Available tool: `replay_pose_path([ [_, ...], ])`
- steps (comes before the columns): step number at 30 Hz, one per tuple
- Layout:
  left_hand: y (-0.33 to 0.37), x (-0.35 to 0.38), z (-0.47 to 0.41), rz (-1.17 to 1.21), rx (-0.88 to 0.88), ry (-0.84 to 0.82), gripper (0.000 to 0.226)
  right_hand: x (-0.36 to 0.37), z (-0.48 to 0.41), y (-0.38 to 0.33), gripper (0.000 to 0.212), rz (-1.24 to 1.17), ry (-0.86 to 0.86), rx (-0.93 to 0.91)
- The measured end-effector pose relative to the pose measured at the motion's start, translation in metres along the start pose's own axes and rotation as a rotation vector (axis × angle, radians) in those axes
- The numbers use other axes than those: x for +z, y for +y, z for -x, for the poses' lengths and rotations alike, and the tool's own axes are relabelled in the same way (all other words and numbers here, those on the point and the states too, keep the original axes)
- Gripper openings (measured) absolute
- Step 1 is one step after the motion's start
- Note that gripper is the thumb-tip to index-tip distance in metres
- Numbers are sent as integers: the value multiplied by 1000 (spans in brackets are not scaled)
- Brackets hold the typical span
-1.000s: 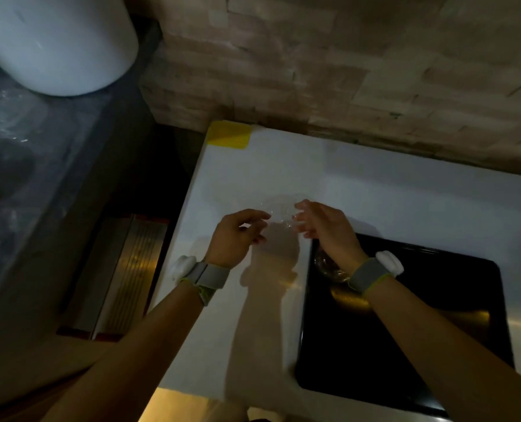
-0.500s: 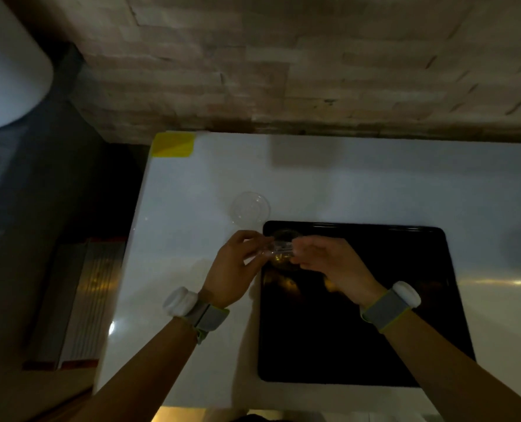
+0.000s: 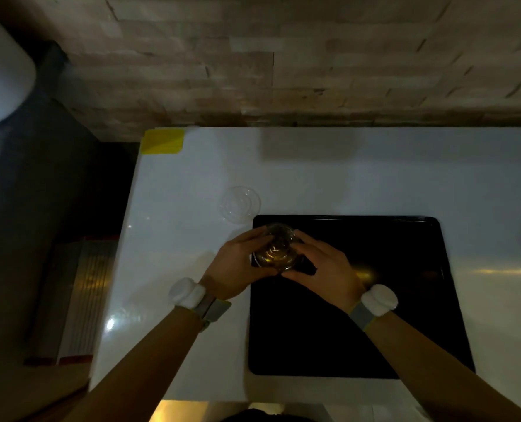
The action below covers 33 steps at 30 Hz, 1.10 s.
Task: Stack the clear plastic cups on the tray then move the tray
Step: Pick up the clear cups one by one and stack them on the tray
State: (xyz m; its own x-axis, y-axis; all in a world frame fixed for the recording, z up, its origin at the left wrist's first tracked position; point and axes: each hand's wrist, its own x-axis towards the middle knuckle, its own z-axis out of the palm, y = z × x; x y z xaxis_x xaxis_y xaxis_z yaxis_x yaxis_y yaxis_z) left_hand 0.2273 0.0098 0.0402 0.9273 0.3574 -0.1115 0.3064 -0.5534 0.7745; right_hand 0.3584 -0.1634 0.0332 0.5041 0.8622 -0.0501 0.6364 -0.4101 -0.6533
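Single head-worn wide-angle view, looking steeply down and forward from above the white table (image 3: 177, 239). Close range: forearms enter from the bottom edge, both hands meet just left of frame centre over the black tray's (image 3: 375, 300) upper left corner. Brick wall (image 3: 283, 56) fills the top of frame, a yellow tag (image 3: 162, 141) sits upper left. Edges bow from lens distortion. No second view to overlap.

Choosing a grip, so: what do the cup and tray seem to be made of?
Cup: thin clear plastic, apparently; the tray shows through it and its ribs glint. Tray: black, smooth, semi-gloss, probably plastic or coated metal; it mirrors a warm light.
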Motion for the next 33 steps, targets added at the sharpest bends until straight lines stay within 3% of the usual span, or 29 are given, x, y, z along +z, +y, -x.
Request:
replay_pose_path([
  [7, -8, 5, -19, -120, 32, -9, 81, 15, -15, 12, 59, 151, 149, -94],
  [16, -28, 27, -16, -384, 50, -35, 76, 26, -16, 28, 58, 290, 40, -51],
  [22, -34, 37, -10, -260, -67, 1, 84, 31, -20, 31, 64, 251, 25, 32],
  [29, -42, 32, -2, -487, -61, -22, 72, 38, -19, 30, 66, 226, 31, 68],
  [33, -40, 35, 3, -478, -68, -37, 68, 40, -19, 30, 70, 232, 25, 102],
])
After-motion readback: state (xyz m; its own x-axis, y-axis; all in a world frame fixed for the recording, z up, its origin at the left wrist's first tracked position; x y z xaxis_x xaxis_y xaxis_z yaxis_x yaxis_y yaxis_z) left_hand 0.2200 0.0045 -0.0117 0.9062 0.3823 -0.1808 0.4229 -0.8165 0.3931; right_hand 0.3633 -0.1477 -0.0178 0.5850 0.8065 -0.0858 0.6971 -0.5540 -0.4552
